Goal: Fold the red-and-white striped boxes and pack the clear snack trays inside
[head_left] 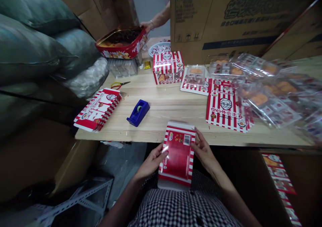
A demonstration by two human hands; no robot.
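Note:
Between my two hands, just past the table's front edge, is a red-and-white striped cardboard box (pixel 177 155) with its end flaps out. A barcode shows near its top right corner. My left hand (pixel 153 160) grips its left side, thumb on the front face. The right side is gripped by my right hand (pixel 202 150), with the fingers partly behind the box. Beyond it on the table sits a blue tape dispenser (pixel 139 113). A stack of flat striped cartons (pixel 99 109) lies to the left, and more striped cartons (pixel 225 108) lie to the right.
An assembled striped box (pixel 168 67) stands farther back. Scissors (pixel 120 84) lie left of it. Another person's hand (pixel 147 25) touches a red tin (pixel 123 44) on clear plastic containers (pixel 122 67). Clear food packs (pixel 268 93) pile up at right, before large brown cartons (pixel 213 22).

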